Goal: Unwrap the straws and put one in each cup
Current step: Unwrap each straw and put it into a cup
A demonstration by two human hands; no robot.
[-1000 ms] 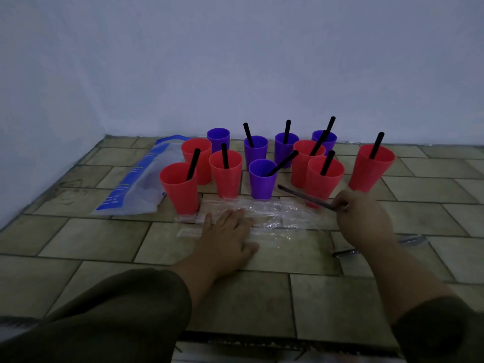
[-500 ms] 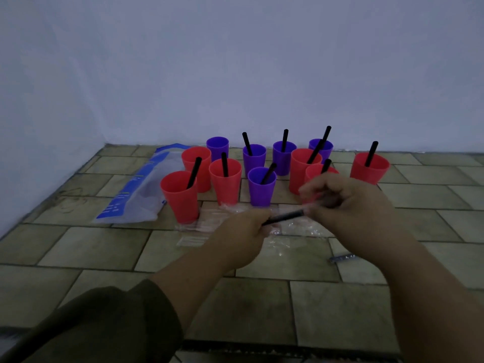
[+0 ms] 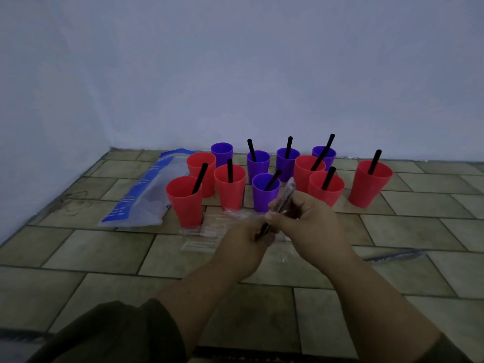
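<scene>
Wrapped black straw (image 3: 286, 195), held slanted in mid-air just in front of the cluster of cups, lower end toward the left, clear wrapper tip poking up to the right. Judged as mid-unwrapping. Best done by pinching the straw itself firmly at the low end, sliding the wrapper off along the straw's own line rather than sideways, and staying clear of the nearest cups to avoid a knock. Lower end tucked inside the curled fingers of the left hand (image 3: 246, 242), gripping it. Upper stretch pinched between thumb and curled fingers of the right hand (image 3: 309, 224), only the wrapper tip showing beyond them. Behind, eleven cups on the tiled floor (image 3: 104, 252), nine already with a black straw. Seemingly without one: a red cup (image 3: 201, 163) and a purple cup (image 3: 221, 152) at the back left. Empty wrappers (image 3: 207, 231) beneath the hands, a spare straw (image 3: 395, 255) lying well off to the right, a plastic bag (image 3: 141, 197) with blue print to the left.
</scene>
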